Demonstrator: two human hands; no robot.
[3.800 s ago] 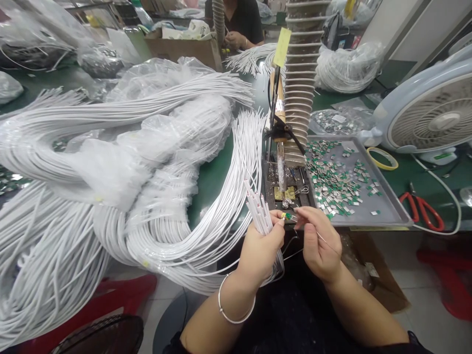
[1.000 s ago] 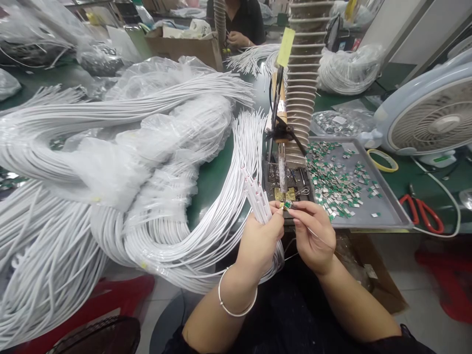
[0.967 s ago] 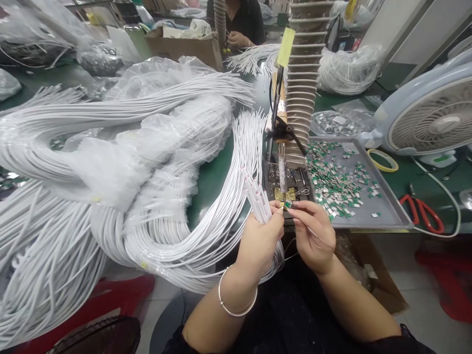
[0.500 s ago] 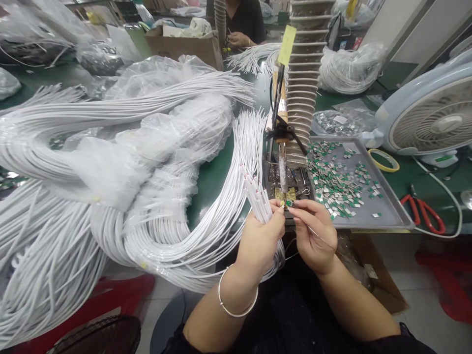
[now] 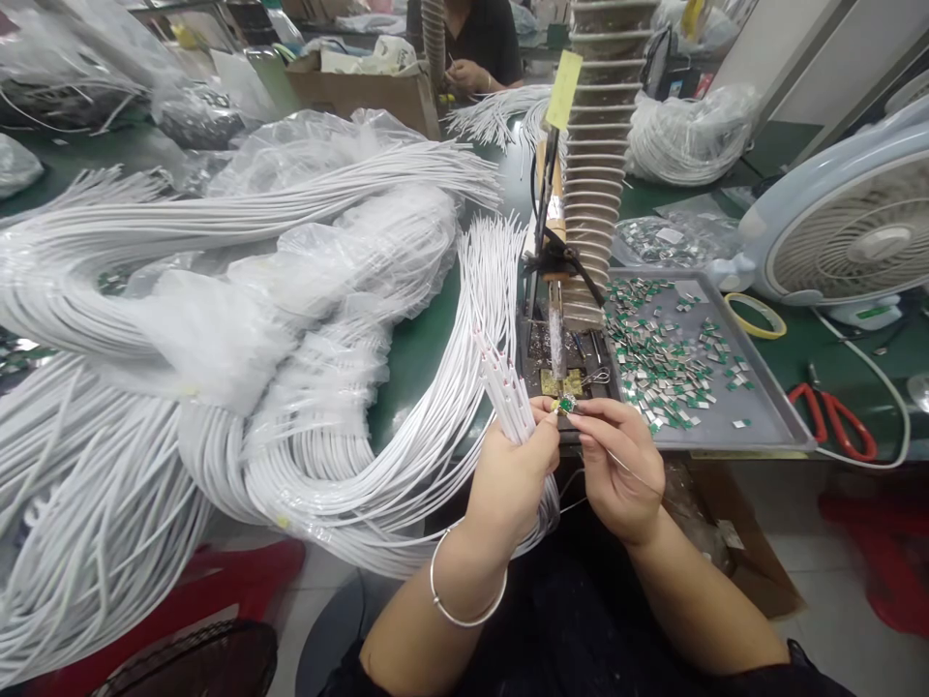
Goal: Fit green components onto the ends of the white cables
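Note:
My left hand (image 5: 512,474) grips a bundle of white cables (image 5: 500,382) whose stripped ends point up and away. My right hand (image 5: 620,474) pinches a small green-and-silver component (image 5: 566,403) between thumb and fingers, right against the cable tips. A thin wire trails from the right hand. Just beyond both hands, a soldering iron (image 5: 555,334) stands clamped upright, its tip over a brass pad (image 5: 562,382). Many more white cables (image 5: 218,223) lie in large loops over plastic sheeting to my left.
A metal tray (image 5: 769,426) of green-and-silver components sits to the right, beside red-handled scissors (image 5: 831,416), yellow tape (image 5: 755,315) and a fan (image 5: 849,223). A ribbed column (image 5: 595,165) rises behind the iron. A co-worker (image 5: 471,48) sits beyond a cardboard box (image 5: 355,87).
My right hand has moved up and left since the earliest frame, bringing the component to the cable tips. Over the last half second, the hands have shifted only slightly.

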